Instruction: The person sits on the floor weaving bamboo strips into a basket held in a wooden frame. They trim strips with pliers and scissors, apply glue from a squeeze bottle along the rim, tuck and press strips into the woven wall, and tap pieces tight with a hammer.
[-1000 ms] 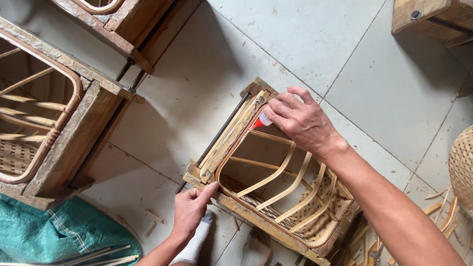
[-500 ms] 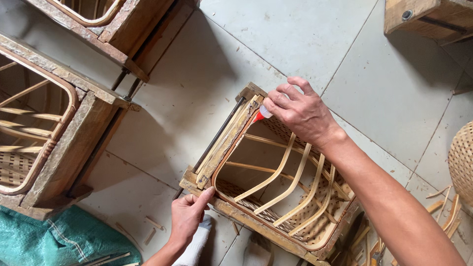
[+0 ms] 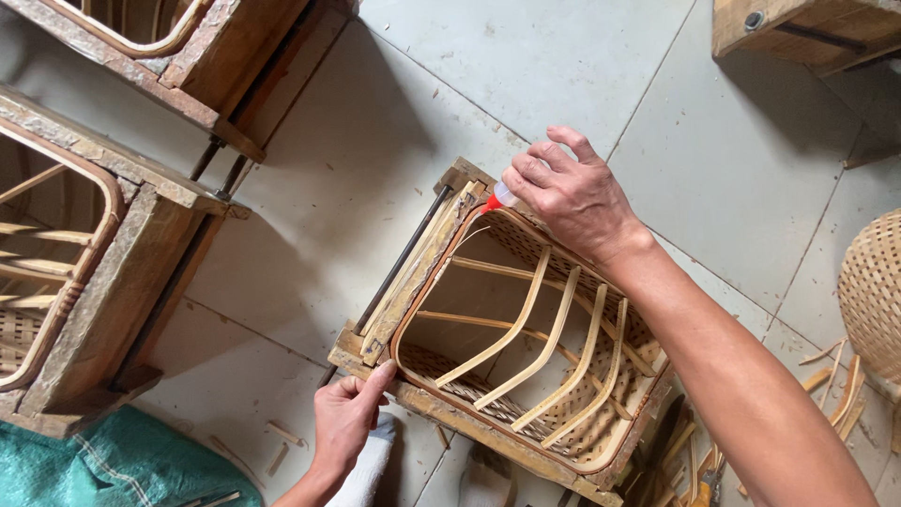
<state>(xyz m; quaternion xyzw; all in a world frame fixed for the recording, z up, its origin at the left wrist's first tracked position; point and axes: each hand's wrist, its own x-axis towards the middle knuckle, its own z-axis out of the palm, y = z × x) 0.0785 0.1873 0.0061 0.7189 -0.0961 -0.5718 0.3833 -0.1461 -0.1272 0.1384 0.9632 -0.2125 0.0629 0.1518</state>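
Reading from the left, I note two more wooden moulds (image 3: 89, 282) with bent cane rims on the tiled floor (image 3: 310, 207), near its upper left corner, and a green sack (image 3: 113, 465) at the lower left corner. My left hand (image 3: 345, 421) presses its fingertips, partly curled and grasping nothing, against the near left corner of the wooden frame (image 3: 422, 253), steadying it. Inside that frame sits the woven basket (image 3: 526, 347), its curved bamboo ribs rising to a cane rim (image 3: 441, 272). My right hand (image 3: 572, 192) is clenched round a small glue bottle (image 3: 497, 199) with a red nozzle, the tip poised at the far corner of the rim (whether it touches the cane, I cannot tell). A round woven basket (image 3: 873, 291) lies at the floor's right edge, with bamboo offcuts (image 3: 831, 376) beside it.

Risks, as I judge them: too hard a squeeze could flood the joint and bond the rim to the frame; a drip could fall onto the weave below; the frame could twist on the smooth tile if the left hand slackens, dragging the nozzle off the seam; adhesive could reach my own fingers.
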